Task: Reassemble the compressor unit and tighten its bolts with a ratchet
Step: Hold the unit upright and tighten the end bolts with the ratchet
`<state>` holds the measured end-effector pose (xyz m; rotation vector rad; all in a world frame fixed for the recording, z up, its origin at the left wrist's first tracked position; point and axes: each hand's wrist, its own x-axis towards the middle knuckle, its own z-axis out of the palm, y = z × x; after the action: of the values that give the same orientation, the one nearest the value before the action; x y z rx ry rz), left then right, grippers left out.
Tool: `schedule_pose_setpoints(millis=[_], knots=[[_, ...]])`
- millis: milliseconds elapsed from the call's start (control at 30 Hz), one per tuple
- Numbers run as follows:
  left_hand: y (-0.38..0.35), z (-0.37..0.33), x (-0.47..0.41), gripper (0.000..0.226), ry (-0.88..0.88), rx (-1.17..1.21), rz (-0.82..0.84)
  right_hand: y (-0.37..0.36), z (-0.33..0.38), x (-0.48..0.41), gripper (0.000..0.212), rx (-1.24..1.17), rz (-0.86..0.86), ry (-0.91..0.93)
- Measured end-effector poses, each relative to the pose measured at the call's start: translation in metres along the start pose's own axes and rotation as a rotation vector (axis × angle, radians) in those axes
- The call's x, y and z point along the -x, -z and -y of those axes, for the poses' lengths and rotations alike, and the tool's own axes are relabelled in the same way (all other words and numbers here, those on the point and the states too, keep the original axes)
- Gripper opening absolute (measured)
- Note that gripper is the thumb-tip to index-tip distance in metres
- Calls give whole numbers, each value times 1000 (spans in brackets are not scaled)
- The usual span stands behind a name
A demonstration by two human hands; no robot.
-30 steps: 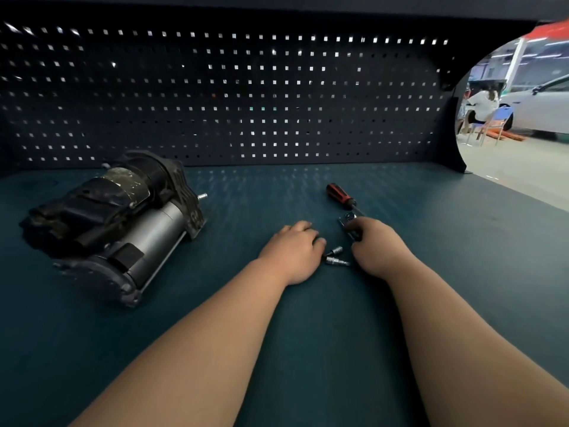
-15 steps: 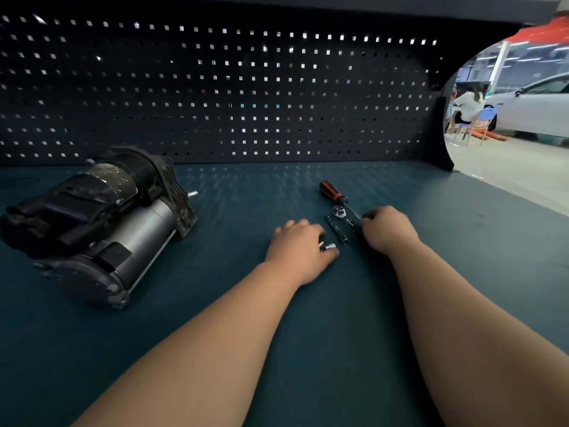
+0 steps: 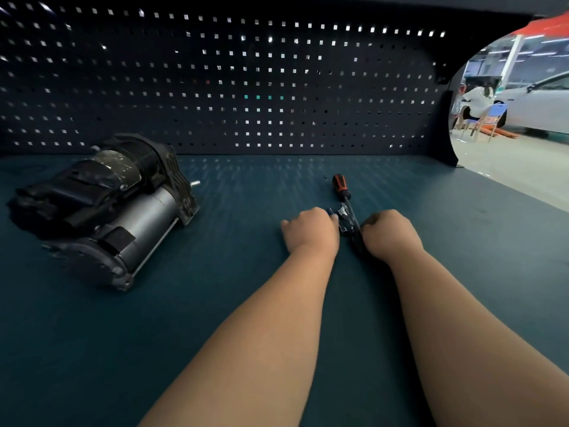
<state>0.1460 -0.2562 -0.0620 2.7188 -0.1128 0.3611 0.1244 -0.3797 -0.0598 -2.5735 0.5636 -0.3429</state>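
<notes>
Ratchet (image 3: 346, 221) held well right of the compressor unit (image 3: 101, 208).
Your right hand (image 3: 389, 234) has its grip round the handle; your left hand (image 3: 309, 231) curls at the head, and you cannot tell what that grip holds.

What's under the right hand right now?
The ratchet runs beneath the right hand, whose fingers curl over it; the handle's far end is covered.

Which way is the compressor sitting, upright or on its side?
On its side: the compressor lies lengthwise on the bench mat, silver cylinder parallel to it.
</notes>
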Motion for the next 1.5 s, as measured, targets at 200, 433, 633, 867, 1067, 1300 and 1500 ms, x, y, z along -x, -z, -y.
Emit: schedule_pose_setpoints(millis=[200,433,633,867,1067,1300,1500], knots=[[9,26,8,31,-70,92,54,3,0,12,29,-30,20,36],[32,64,41,30,-133,186,23,4,-3,29,35,-229,-175,14],[98,161,118,18,-51,310,-78,-4,24,82,31,-79,-136,242],[160,253,121,102,285,750,-499,-33,90,157,51,101,53,373],[153,249,87,94,72,942,-367,-23,175,164,56,-918,247,158],[139,211,91,81,-28,797,-520,11,247,143,62,-773,328,303],[137,181,93,91,-30,649,-503,10,253,141,42,-456,332,444]])
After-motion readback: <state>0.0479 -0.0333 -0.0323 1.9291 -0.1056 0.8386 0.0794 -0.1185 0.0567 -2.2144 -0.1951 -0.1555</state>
